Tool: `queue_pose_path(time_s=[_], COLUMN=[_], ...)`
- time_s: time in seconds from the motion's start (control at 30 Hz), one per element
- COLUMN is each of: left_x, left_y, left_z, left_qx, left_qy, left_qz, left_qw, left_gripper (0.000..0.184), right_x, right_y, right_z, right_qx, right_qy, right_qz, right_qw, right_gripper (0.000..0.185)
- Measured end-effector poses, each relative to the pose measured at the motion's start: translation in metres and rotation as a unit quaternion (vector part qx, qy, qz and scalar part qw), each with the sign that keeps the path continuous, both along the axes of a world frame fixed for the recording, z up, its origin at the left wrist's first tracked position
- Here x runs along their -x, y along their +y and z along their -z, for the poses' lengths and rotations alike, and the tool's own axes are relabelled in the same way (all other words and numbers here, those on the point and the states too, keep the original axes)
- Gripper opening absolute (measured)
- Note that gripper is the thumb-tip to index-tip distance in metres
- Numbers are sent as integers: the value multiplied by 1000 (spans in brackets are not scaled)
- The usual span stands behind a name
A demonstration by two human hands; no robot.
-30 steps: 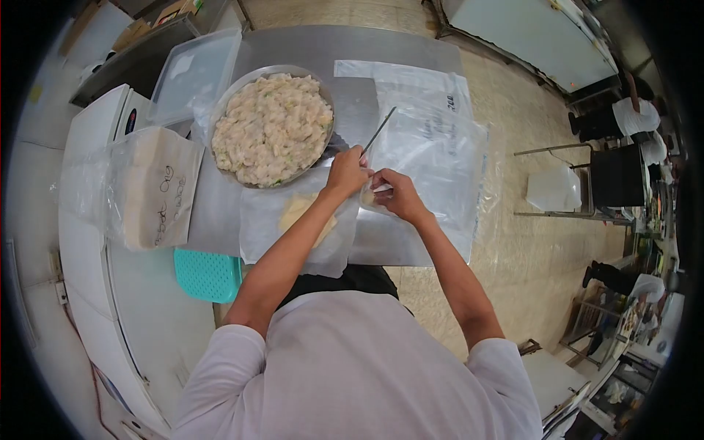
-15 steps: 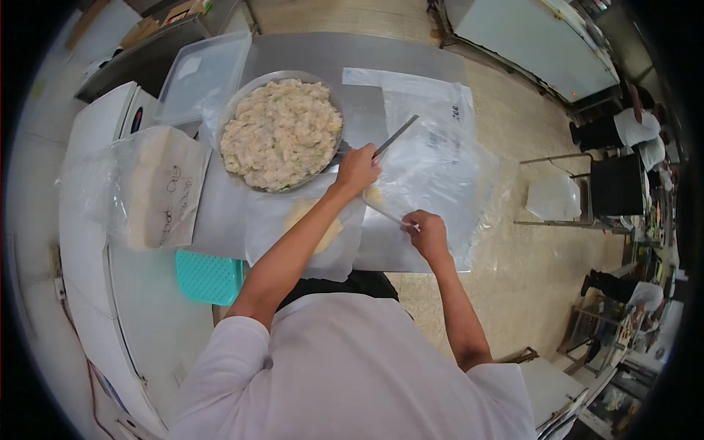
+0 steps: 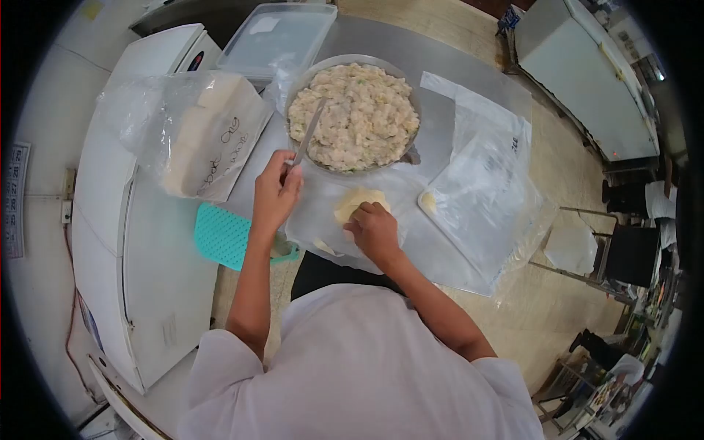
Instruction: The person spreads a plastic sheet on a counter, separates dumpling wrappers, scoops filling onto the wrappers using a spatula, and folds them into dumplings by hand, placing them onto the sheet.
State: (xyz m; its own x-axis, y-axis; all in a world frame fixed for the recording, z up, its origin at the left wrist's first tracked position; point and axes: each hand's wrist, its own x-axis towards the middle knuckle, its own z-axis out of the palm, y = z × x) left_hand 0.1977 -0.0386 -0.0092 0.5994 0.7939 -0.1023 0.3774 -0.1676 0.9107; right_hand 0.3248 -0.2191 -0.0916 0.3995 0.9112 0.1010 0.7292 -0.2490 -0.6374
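Note:
My left hand (image 3: 279, 187) holds a flat metal spatula (image 3: 311, 130), its blade pointing up over the left part of a round metal bowl. Pale minced filling with green bits (image 3: 356, 117) heaps up in the bowl (image 3: 292, 95). On a plastic sheet (image 3: 312, 213) below the bowl lies a round yellowish wrapper (image 3: 350, 198). My right hand (image 3: 374, 224) is on that wrapper, fingers bent and pressed together at its edge. To the right, a small yellowish piece (image 3: 429, 202) shows at the fold of a clear plastic bag (image 3: 477, 198) with writing.
At the left stands a plastic-wrapped pale block (image 3: 213, 139) with a handwritten label. A clear lid (image 3: 279, 40) lies behind it. A turquoise basket (image 3: 226, 233) is below the steel table's edge (image 3: 411, 33). A chair (image 3: 623, 246) and co-workers (image 3: 660, 199) are at the right.
The view has shifted. My left hand has moved left with the spatula, which now reaches over the bowl. My right hand has left the plastic bag's edge and come to the yellowish wrapper.

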Motion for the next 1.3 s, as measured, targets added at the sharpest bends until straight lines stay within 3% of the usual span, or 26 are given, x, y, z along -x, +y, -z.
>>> queue_pose_path(time_s=[0.03,0.1,0.23,0.3,0.33,0.4,0.5,0.73,0.83,0.93,1.0,1.03,1.1,1.13,1.23,1.27,1.3], left_x=[11,29,55,64,63,62,56,59,43,19,18,21,31,32,17,12,6], left_y=[-2,-6,-4,0,0,3,-6,-19,-31,-43,-42,-36,-13,-3,17,20,21], left_z=[1,3,17,21,14,-2,-19,2,4,12,12,9,-5,-17,-22,-21,-17], left_qx=[1,58,67,-44,-44,-144,-96,-98,-73,0,-112,-114,-208,-271,-373,-376,-374], left_qy=[0,13,10,16,15,95,79,96,65,8,25,26,70,114,186,185,201], left_qz=[-4,-40,-43,-6,-5,48,73,175,97,60,98,96,71,75,99,95,123], left_qw=[1000,997,997,999,999,984,990,975,990,998,989,988,973,953,904,903,897], left_gripper=[20,22,24,25,25,27,30,29,27,24,24,24,29,34,35,35,34], right_x=[-4,-16,-23,-24,-24,-24,-28,-32,-35,-37,-47,-51,-61,-67,-80,-80,-78], right_y=[0,-3,-5,-7,-7,-9,-12,-25,-28,-30,-39,-40,-44,-48,-50,-48,-46], right_z=[2,4,1,4,5,6,12,10,11,15,15,7,-29,-38,-37,-34,-31], right_qx=[1,-25,-63,-39,-39,-52,-67,-70,-47,-110,-181,-181,-237,-231,-154,-154,-132], right_qy=[0,113,139,195,194,215,271,424,427,492,582,583,755,785,833,833,804], right_qz=[-4,18,20,31,32,35,34,102,98,92,127,125,174,137,112,108,139], right_qw=[1000,993,988,980,980,975,960,897,898,859,783,782,586,557,519,521,563], right_gripper=[15,12,11,11,11,11,9,13,12,15,32,32,42,53,53,53,53])
